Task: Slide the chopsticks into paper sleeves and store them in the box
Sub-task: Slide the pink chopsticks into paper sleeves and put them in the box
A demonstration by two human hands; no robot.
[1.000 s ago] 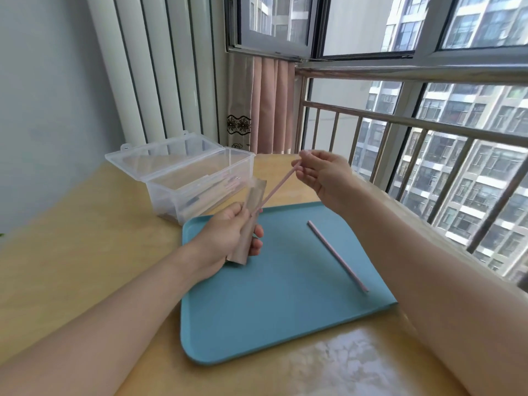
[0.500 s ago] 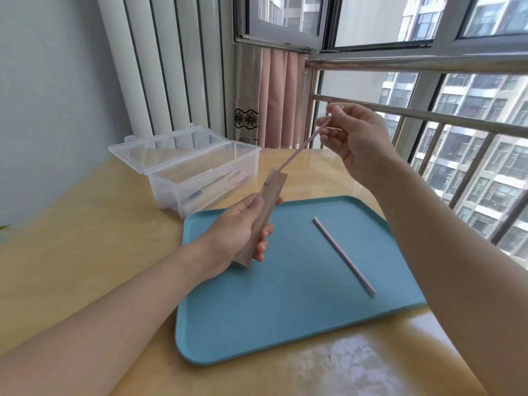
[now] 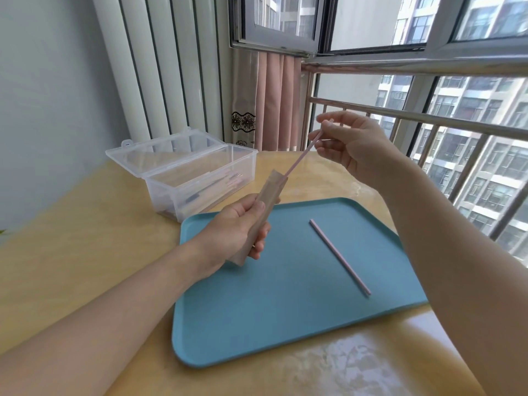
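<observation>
Two pink chopsticks visible outside the box, one paper sleeve (image 3: 267, 208), one clear box (image 3: 200, 178), one blue tray (image 3: 285, 324). Left hand (image 3: 237, 232) grips the sleeve, tilted up-right above the tray's far-left corner. Right hand (image 3: 351, 147) pinches the held chopstick (image 3: 301, 157), lower tip in the sleeve mouth, long axis matching the sleeve. Loose chopstick (image 3: 340, 257) lies diagonally on the tray, well apart from its edges. Box sits open on the tabletop (image 3: 85, 238), touching the tray's far-left edge; contents unclear.

Tray (image 3: 285, 324) lies on table (image 3: 85, 238); box (image 3: 200, 178) stands behind its left corner. One chopstick (image 3: 340, 257) lies on tray, right of the sleeve (image 3: 264, 212).
</observation>
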